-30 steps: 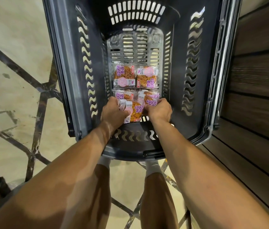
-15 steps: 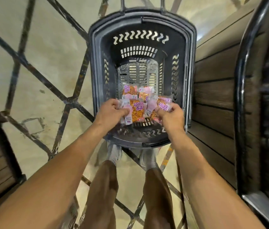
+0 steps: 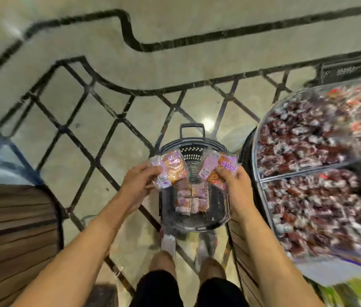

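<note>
Left hand (image 3: 139, 181) and right hand (image 3: 236, 185) pinch glossy, seemingly crinkly snack packets (image 3: 170, 168)

The packets (image 3: 171, 168) in my left hand (image 3: 140, 185) are orange with pink and purple print, and those in my right hand (image 3: 238, 187) are the same. The basket (image 3: 220, 209) at centre is dark grey. The floor (image 3: 175, 25) is glossy beige with a black lattice. At right, the wrappers (image 3: 308, 140) are dark red and white.
</note>
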Motion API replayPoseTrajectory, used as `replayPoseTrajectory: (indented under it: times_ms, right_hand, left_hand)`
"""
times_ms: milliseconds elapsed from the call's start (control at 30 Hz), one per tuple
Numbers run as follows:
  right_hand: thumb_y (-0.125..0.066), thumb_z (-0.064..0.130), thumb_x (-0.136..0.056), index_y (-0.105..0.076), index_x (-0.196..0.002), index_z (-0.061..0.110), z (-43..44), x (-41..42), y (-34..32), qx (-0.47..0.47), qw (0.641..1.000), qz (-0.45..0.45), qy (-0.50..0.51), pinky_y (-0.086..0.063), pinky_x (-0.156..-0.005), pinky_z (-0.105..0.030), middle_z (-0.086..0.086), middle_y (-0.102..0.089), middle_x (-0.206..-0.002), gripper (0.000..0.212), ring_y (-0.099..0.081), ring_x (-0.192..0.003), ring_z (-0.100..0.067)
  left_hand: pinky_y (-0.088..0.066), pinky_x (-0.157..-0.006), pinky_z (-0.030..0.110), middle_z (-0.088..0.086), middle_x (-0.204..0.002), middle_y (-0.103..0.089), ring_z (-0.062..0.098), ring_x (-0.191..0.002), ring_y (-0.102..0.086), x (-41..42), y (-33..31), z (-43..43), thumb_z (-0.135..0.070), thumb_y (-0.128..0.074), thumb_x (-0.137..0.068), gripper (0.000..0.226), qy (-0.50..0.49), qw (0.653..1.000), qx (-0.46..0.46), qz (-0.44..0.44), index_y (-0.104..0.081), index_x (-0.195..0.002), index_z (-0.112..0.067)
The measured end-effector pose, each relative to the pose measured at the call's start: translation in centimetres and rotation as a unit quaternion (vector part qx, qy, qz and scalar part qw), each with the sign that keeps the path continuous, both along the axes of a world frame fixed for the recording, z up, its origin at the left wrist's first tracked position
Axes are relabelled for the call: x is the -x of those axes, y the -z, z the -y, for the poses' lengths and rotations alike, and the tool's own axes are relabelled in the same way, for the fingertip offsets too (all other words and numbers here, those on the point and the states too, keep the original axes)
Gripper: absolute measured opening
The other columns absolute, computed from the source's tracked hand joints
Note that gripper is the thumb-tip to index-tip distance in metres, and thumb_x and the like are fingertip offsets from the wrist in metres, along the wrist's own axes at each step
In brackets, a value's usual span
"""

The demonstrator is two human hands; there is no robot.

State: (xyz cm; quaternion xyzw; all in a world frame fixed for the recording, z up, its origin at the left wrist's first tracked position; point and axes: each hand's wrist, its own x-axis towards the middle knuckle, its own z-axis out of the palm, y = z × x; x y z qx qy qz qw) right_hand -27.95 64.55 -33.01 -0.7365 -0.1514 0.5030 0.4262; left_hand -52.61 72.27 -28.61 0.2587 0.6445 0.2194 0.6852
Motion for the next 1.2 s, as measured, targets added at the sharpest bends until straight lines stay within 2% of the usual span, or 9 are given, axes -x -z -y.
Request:
replayPoseTrajectory:
  times_ms: [167, 367, 433, 533, 633, 767, 933, 1033, 1200]
  right_hand:
    - [-0.078, 0.026, -0.089, -0.073, -0.113, 0.007, 0.2, -2.2, -11.9, -0.078, 0.996, -0.045, 0.001, -0.056, -0.078, -0.035, -0.012, -0.080, -0.100, 0.031, -0.076, -0.085, -0.024]
    - [-0.078, 0.025, -0.090, -0.072, -0.117, 0.002, 1.8, -5.5, -21.4, -0.126, 0.989, -0.039, 0.061, -0.052, -0.066, -0.032, -0.015, -0.079, -0.099, 0.036, -0.072, -0.075, -0.020]
    - [-0.076, 0.026, -0.092, -0.073, -0.115, 0.002, 3.4, -6.3, -23.8, -0.139, 0.985, -0.030, 0.093, -0.051, -0.062, -0.030, -0.012, -0.080, -0.093, 0.033, -0.070, -0.074, -0.023]
    - [-0.068, 0.020, -0.099, -0.073, -0.112, 0.004, 6.8, -6.5, -26.9, -0.159, 0.974, -0.043, 0.155, -0.053, -0.057, -0.024, -0.008, -0.080, -0.091, 0.021, -0.071, -0.070, -0.018]
    - [-0.068, 0.023, -0.100, -0.070, -0.121, 0.003, 11.1, -6.4, -29.0, -0.179, 0.959, -0.045, 0.217, -0.053, -0.064, -0.030, -0.015, -0.079, -0.106, 0.029, -0.071, -0.077, -0.020]
    - [-0.070, 0.030, -0.099, -0.071, -0.121, 0.008, 18.2, -6.1, -30.9, -0.183, 0.934, -0.018, 0.306, -0.053, -0.075, -0.036, -0.013, -0.079, -0.109, 0.030, -0.069, -0.092, -0.026]
    - [-0.072, 0.029, -0.097, -0.072, -0.122, 0.004, 28.2, -5.0, -32.9, -0.206, 0.894, 0.004, 0.397, -0.059, -0.069, -0.031, -0.014, -0.079, -0.110, 0.035, -0.074, -0.093, -0.026]
    - [-0.074, 0.029, -0.096, -0.072, -0.120, 0.002, 34.2, -3.7, -33.5, -0.218, 0.870, 0.017, 0.441, -0.058, -0.061, -0.027, -0.015, -0.079, -0.107, 0.036, -0.074, -0.082, -0.020]
    - [-0.078, 0.031, -0.090, -0.073, -0.120, 0.004, 43.9, -1.6, -33.5, -0.219, 0.835, 0.035, 0.504, -0.061, -0.063, -0.029, -0.015, -0.079, -0.110, 0.041, -0.072, -0.092, -0.025]
  left_hand:
    - [-0.061, -0.064, 0.033, 0.009, -0.090, -0.077, 0.021, -0.076, -0.074, -2.1, -11.1, -0.5, -0.008, -0.063, -0.098, 0.007, 0.039, 0.996, -0.076, 0.022, -0.067, -0.103, -0.011]
    - [-0.060, -0.061, 0.030, 0.013, -0.108, -0.078, 0.020, -0.084, -0.076, -5.5, -19.6, -1.6, -0.017, -0.061, -0.100, 0.031, 0.099, 0.979, -0.118, 0.134, -0.063, -0.128, -0.004]
    - [-0.059, -0.059, 0.028, 0.014, -0.106, -0.078, 0.018, -0.080, -0.077, -6.8, -21.9, -1.7, -0.016, -0.058, -0.101, 0.028, 0.134, 0.970, -0.121, 0.164, -0.063, -0.127, -0.005]
    - [-0.062, -0.075, 0.033, 0.017, -0.117, -0.076, 0.023, -0.092, -0.075, -8.5, -24.2, -1.3, -0.019, -0.059, -0.101, 0.029, 0.192, 0.955, -0.128, 0.188, -0.064, -0.127, -0.007]
    - [-0.053, -0.090, 0.043, 0.021, -0.128, -0.071, 0.029, -0.102, -0.069, -10.4, -25.8, -0.4, -0.024, -0.061, -0.100, 0.039, 0.259, 0.936, -0.121, 0.208, -0.061, -0.135, -0.009]
    - [-0.061, -0.067, 0.028, 0.016, -0.123, -0.074, 0.019, -0.085, -0.073, -13.7, -27.5, 3.0, -0.022, -0.058, -0.102, 0.037, 0.347, 0.900, -0.102, 0.243, -0.058, -0.135, -0.007]
    - [-0.059, -0.056, 0.026, 0.018, -0.121, -0.073, 0.019, -0.077, -0.072, -17.2, -29.5, 9.8, -0.019, -0.055, -0.103, 0.036, 0.458, 0.842, -0.092, 0.271, -0.053, -0.136, -0.006]
    - [-0.057, -0.064, 0.028, 0.018, -0.121, -0.074, 0.022, -0.085, -0.069, -18.9, -30.4, 14.5, -0.021, -0.057, -0.101, 0.034, 0.509, 0.814, -0.080, 0.269, -0.058, -0.132, -0.007]
    - [-0.049, -0.072, 0.034, 0.008, -0.106, -0.078, 0.016, -0.077, -0.070, -21.1, -31.8, 23.7, -0.023, -0.052, -0.104, 0.027, 0.570, 0.770, -0.071, 0.280, -0.063, -0.125, -0.011]
